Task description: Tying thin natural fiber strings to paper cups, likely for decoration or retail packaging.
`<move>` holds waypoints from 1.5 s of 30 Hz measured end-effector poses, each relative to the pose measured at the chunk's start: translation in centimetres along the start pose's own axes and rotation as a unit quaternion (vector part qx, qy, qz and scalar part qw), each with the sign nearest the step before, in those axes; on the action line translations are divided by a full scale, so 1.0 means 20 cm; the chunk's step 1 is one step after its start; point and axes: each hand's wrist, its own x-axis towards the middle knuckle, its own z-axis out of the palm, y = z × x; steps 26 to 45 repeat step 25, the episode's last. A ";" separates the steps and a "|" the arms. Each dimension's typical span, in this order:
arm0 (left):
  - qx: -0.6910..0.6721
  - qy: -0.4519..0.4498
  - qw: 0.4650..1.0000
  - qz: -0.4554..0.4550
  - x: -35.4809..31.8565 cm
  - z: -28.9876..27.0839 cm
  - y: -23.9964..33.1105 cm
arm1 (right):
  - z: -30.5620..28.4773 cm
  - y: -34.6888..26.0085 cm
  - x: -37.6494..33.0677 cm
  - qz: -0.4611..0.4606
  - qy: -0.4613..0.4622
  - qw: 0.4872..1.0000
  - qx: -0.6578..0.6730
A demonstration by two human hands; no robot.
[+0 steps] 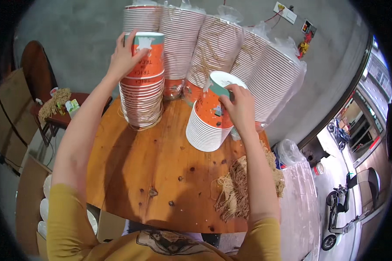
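Observation:
Two stacks of upside-down paper buckets stand on the wooden table. My left hand [123, 58] is closed around the top of the left stack's uppermost bucket [153, 63], orange with a green band, its thumb across the printed front. Below it, tan cord loops hang around the nested white rims [141, 104]. On the right, my right hand [241, 106] grips the upper edge of another orange bucket [208, 111], thumb in front and fingers over the top. That bucket sits on a shorter stack of white rims [207, 137]. The far side of each bucket is hidden.
Tall plastic-wrapped bucket stacks [213, 48] line the table's back against a grey wall. A heap of tan cords [237, 189] lies at the table's right edge [231, 224]. A small side table [80, 104] with more cord stands left. Beyond the doorway, a scooter [339, 213] is parked.

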 end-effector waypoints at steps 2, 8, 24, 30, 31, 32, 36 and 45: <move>-0.021 0.004 1.000 0.016 -0.09 -0.01 -0.07 | 0.01 0.00 0.02 0.010 -0.004 0.999 0.035; -0.027 0.094 0.987 0.129 -0.55 0.02 0.23 | -0.03 0.03 0.10 0.061 0.014 0.991 0.117; -0.506 -0.073 0.858 0.042 -0.80 -0.13 1.32 | -0.75 -0.15 -0.25 0.246 0.216 0.857 0.398; -0.508 -0.075 0.857 0.039 -0.83 -0.13 1.33 | -0.73 -0.08 -0.40 0.242 0.154 0.885 0.366; -0.508 -0.075 0.857 0.039 -0.83 -0.13 1.33 | -0.73 -0.08 -0.40 0.242 0.154 0.885 0.366; -0.508 -0.075 0.857 0.039 -0.83 -0.13 1.33 | -0.73 -0.08 -0.40 0.242 0.154 0.885 0.366; -0.508 -0.075 0.857 0.039 -0.83 -0.13 1.33 | -0.73 -0.08 -0.40 0.242 0.154 0.885 0.366; -0.508 -0.075 0.857 0.039 -0.83 -0.13 1.33 | -0.73 -0.08 -0.40 0.242 0.154 0.885 0.366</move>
